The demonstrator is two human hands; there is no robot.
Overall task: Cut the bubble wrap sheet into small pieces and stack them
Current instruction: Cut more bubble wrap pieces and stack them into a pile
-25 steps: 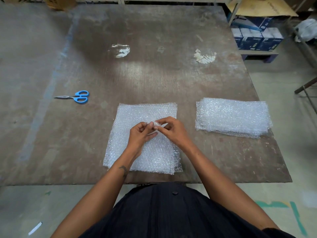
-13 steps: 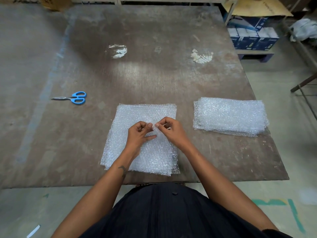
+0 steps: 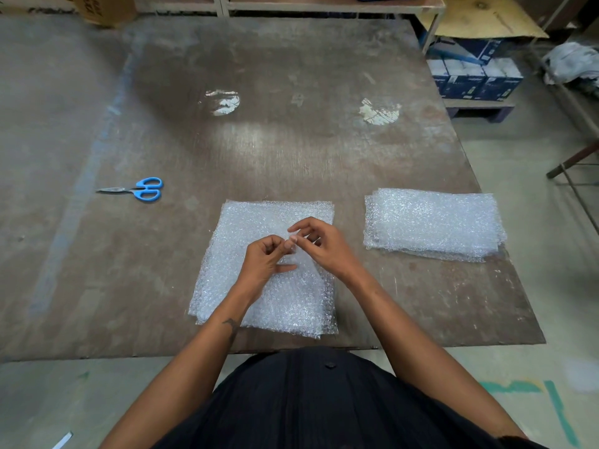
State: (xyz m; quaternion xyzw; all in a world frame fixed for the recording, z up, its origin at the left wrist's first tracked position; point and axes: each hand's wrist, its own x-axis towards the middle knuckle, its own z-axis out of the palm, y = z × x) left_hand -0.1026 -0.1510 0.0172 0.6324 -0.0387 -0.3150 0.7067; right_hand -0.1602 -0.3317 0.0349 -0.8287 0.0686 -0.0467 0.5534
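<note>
step: separating top ply of bubble wrap sheets (image 3: 269, 286), near table edge | left hand (image 3: 264, 259) + right hand (image 3: 319, 244): fingertips pinched together on film, above sheets | cut stack (image 3: 432, 223): right, apart | scissors (image 3: 141, 189): far left, untouched | next: likely peel ply free, fetch scissors

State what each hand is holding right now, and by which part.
Both the left hand and right hand pinch something small and clear between them above the bubble wrap pile; what it is cannot be told.
</note>
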